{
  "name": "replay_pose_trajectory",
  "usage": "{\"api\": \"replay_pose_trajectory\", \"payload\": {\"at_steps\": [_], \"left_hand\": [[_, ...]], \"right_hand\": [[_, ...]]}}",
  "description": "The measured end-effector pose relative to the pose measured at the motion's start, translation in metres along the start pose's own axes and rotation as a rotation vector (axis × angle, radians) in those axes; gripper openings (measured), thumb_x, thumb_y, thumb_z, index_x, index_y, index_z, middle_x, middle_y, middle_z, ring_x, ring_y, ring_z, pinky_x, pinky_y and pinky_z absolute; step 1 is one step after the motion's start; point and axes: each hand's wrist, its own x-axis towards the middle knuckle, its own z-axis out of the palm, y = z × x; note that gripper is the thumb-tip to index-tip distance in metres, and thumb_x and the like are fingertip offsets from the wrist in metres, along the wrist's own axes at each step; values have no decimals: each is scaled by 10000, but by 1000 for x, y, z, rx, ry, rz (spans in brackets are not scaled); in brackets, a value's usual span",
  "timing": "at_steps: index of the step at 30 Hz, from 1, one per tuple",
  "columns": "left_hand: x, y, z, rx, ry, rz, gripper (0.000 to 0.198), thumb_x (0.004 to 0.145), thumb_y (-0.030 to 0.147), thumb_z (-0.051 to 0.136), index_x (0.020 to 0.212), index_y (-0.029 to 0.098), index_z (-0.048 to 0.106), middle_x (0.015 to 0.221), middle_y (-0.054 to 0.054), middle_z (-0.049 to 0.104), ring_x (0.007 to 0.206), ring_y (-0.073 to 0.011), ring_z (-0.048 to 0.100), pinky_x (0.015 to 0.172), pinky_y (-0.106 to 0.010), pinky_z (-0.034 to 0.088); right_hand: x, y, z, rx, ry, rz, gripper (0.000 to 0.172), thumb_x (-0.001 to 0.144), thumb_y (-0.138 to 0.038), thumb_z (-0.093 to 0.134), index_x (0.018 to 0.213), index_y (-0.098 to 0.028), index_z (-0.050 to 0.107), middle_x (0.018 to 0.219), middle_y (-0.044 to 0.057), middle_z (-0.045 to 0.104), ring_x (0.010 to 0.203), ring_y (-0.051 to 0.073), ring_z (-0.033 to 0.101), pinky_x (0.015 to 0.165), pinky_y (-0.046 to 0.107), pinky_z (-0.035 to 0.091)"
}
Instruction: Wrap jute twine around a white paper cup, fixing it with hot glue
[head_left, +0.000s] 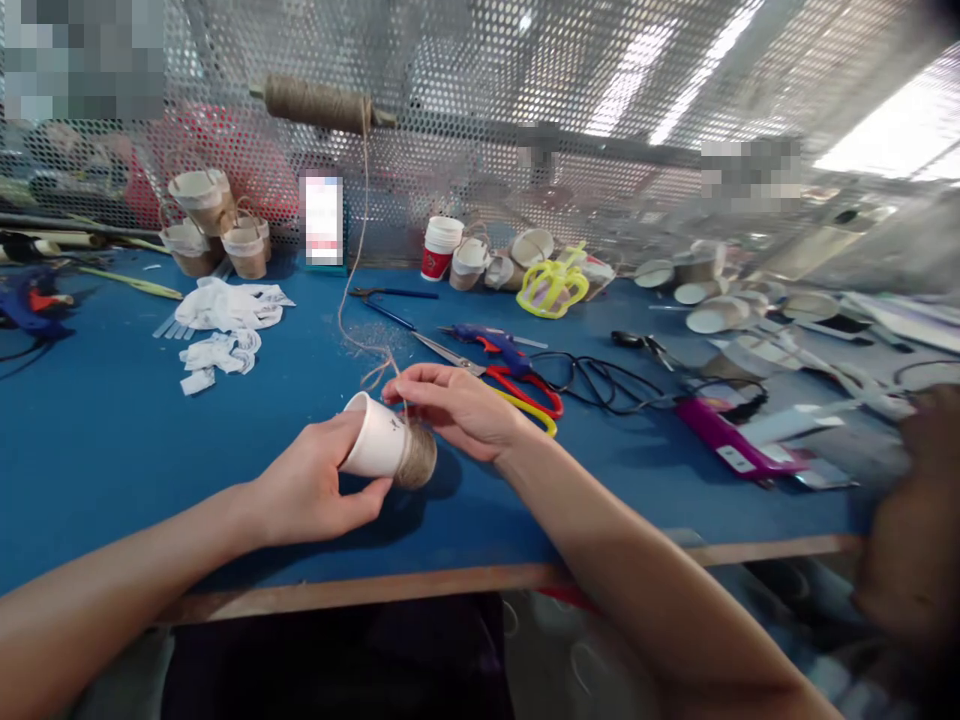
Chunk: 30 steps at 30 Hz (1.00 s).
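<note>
Leftmost glue gun cut off, cup markings illegible

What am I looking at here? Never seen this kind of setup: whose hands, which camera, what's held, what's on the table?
No robot here: these are a person's bare hands, seen by one camera worn on the head, looking forward and down.

The left hand holds a white cup, tipped sideways, its base end wrapped in brown twine. The right hand has its fingertips on the strand, which runs up to a twine roll in front of a mesh panel.

On the blue table lie scissors, what looks like a glue gun, white scraps and a yellow frame. Things at far right are blurred.
</note>
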Motion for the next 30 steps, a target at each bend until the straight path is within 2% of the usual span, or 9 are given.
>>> {"api": "replay_pose_trajectory", "payload": {"at_steps": [6, 10, 20, 30], "left_hand": [[5, 7, -2, -327, -32, -285, 138, 658, 195, 544, 773, 133, 499, 628, 30, 516, 523, -72, 439, 482, -173, 375], [8, 7, -2, -473, -47, -371, 174, 636, 227, 562, 759, 141, 474, 610, 44, 474, 513, -64, 409, 468, -167, 357], [10, 6, -3, -447, -51, -367, 171, 638, 236, 571, 750, 147, 478, 615, 41, 470, 522, -68, 412, 474, -171, 364], [6, 8, -2, -403, -31, -318, 183, 653, 212, 563, 810, 132, 513, 636, 29, 504, 524, -65, 423, 474, -162, 376]], "right_hand": [[-8, -3, 0, -98, 137, -276, 111, 687, -239, 651, 672, -167, 569, 638, -43, 585, 581, 46, 487, 589, 195, 371], [-10, -3, 1, -190, 197, -376, 116, 693, -261, 640, 683, -172, 566, 639, -41, 576, 607, 63, 506, 643, 224, 399], [-10, -2, 0, -310, 285, -377, 107, 697, -263, 625, 684, -175, 566, 632, -38, 573, 607, 73, 518, 655, 241, 419], [-7, 1, -1, -379, 290, -305, 117, 699, -267, 620, 687, -163, 567, 623, -35, 580, 596, 72, 524, 634, 239, 412]]}}
